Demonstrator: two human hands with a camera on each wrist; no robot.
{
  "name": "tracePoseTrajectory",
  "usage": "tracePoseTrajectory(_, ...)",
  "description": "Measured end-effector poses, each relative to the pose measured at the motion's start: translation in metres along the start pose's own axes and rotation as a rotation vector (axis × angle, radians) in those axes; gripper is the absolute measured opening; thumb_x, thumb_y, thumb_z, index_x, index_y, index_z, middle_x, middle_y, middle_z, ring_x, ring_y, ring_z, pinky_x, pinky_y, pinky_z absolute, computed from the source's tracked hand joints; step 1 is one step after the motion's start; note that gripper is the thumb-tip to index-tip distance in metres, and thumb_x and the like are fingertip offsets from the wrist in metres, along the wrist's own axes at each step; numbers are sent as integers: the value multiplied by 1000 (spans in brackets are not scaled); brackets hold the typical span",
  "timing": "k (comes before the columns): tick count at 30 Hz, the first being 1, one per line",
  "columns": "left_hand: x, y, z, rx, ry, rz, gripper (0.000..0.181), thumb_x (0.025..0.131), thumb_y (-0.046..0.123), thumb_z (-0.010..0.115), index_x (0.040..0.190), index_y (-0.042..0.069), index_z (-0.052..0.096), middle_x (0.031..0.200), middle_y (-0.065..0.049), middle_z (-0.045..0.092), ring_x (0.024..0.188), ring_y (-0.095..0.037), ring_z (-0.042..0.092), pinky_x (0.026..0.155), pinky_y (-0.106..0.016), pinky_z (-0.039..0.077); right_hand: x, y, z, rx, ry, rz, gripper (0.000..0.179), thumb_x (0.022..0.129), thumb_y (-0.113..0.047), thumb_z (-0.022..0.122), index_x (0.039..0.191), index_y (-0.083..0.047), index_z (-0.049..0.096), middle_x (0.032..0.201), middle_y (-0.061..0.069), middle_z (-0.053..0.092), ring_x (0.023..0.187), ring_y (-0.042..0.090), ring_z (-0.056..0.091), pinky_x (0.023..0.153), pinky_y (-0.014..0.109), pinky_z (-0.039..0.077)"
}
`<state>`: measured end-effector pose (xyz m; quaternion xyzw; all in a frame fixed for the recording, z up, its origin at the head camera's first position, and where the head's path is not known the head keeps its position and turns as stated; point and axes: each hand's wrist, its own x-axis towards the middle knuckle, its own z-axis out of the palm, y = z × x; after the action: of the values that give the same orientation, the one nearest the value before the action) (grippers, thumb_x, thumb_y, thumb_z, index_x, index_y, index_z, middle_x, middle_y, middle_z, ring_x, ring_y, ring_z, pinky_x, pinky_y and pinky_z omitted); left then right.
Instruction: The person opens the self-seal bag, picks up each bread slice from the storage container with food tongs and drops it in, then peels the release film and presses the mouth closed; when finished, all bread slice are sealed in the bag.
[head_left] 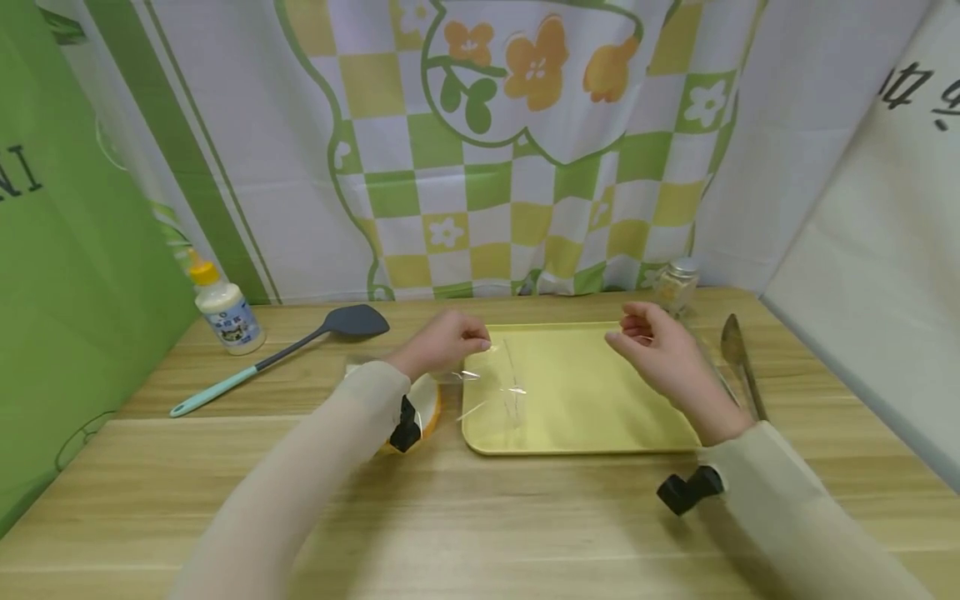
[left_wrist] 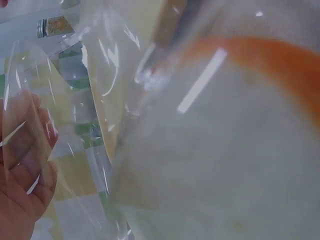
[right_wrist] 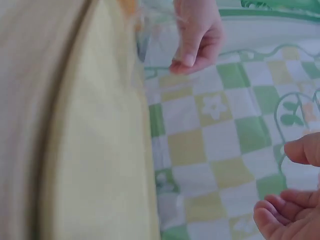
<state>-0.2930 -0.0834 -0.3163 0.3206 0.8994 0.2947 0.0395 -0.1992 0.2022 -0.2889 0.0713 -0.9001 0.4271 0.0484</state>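
Observation:
My left hand (head_left: 446, 337) pinches clear plastic film (head_left: 495, 383) between thumb and fingers above the left end of a yellow tray (head_left: 577, 392). The film hangs in loose, shiny folds and spreads across the left wrist view. Beneath my left wrist lies a white round thing with an orange edge (head_left: 431, 404), partly hidden by the sleeve; in the left wrist view it shows blurred behind the film. Over the tray's right part, my right hand (head_left: 660, 350) holds nothing, its fingers loosely bent and the thumb apart from them.
On the left stand a squeeze bottle with a yellow cap (head_left: 232, 317) and a dark spatula with a mint handle (head_left: 300, 350). A glass jar (head_left: 677, 282) is behind the tray on the right, near a metal utensil (head_left: 738, 354). A checked curtain (head_left: 525, 192) hangs behind the table.

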Motion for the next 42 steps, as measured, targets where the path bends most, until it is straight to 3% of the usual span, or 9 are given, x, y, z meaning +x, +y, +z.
tracePoseTrajectory(4,-4,3,-3,11,33,-3,16,92,15,59,93,2,69,88,-8,67,77,-15,58,71,-30,48,25,-19,18,-4,-87,-65,46,96,-27,51,132,0,46,124,21,53,112,34,51,91,47,44)
tracePoseTrajectory(9,-7,5,1,-2,57,-9,17,91,16,59,94,2,70,88,-6,68,80,-16,60,73,-31,50,47,-24,56,-9,-164,-118,35,94,-21,54,122,-1,57,117,18,60,106,31,57,87,44,48)
tracePoseTrajectory(13,-10,7,4,-21,42,-36,19,93,17,57,96,3,69,92,-5,67,85,-17,60,76,-33,50,55,-25,81,-4,-162,-167,30,92,-18,56,115,0,63,113,16,63,103,29,60,85,42,50)
tracePoseTrajectory(18,-12,8,5,-37,45,-47,18,94,17,55,98,4,68,95,-5,66,90,-18,60,79,-34,50,62,-23,96,-7,-112,-187,22,89,-15,59,101,0,69,98,12,68,87,23,62,74,35,52)
tracePoseTrajectory(23,-11,5,8,-31,47,-30,17,93,15,56,95,4,68,92,-4,66,84,-16,59,75,-31,49,68,-21,103,19,-93,-157,15,85,-9,59,87,0,70,79,7,65,62,14,49,57,25,42)
tracePoseTrajectory(27,-11,3,9,-1,37,-13,15,93,14,56,91,3,67,89,-4,66,83,-15,59,74,-30,49,69,-20,108,107,-127,-90,13,80,-4,55,77,1,67,69,4,58,53,12,44,49,23,39)
tracePoseTrajectory(36,-15,1,10,22,52,41,14,92,13,58,88,4,67,88,-4,66,85,-16,60,78,-32,49,66,-17,112,356,-232,53,13,80,-2,54,73,5,63,65,3,58,58,12,52,57,25,51)
tracePoseTrajectory(42,-18,-3,14,-54,112,18,14,91,12,58,90,2,68,88,-5,65,85,-18,59,79,-34,49,65,-15,112,490,-278,95,14,85,-4,55,82,9,62,70,2,59,60,10,54,60,22,52)
